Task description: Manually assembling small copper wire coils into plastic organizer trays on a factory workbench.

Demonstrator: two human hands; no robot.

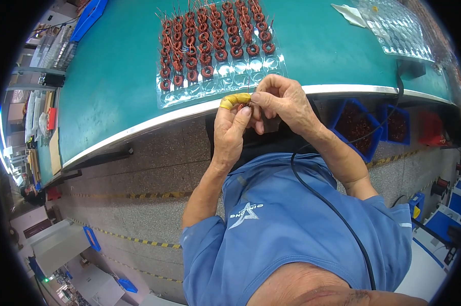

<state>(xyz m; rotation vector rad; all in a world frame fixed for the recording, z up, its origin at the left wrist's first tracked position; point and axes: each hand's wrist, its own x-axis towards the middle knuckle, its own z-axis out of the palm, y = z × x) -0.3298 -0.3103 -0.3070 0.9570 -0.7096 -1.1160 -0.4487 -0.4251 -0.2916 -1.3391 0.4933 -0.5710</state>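
Observation:
Between the thumb and fingers of my left hand (231, 127) is a small toroidal coil (244, 106) wound with reddish copper wire. Yellow wrapping covers that hand's index finger. My right hand (286, 104) comes in from the other side, thumb and index finger pinched together at the coil's upper edge. Whatever sits in this pinch is too small to make out. Just beyond both hands, a clear plastic tray (182, 96) lies on the green bench, holding rows of similar coils (220, 55) with wire ends sticking up. Its nearest pockets hold no coils.
The green bench (113, 97) has a pale metal front edge. More clear trays (401, 35) lie at the far right beside a white sheet (349, 15). Below the edge at right, blue bins (377, 133) contain many coils, near a red bin (430, 128). A black cable (337, 206) crosses my shirt.

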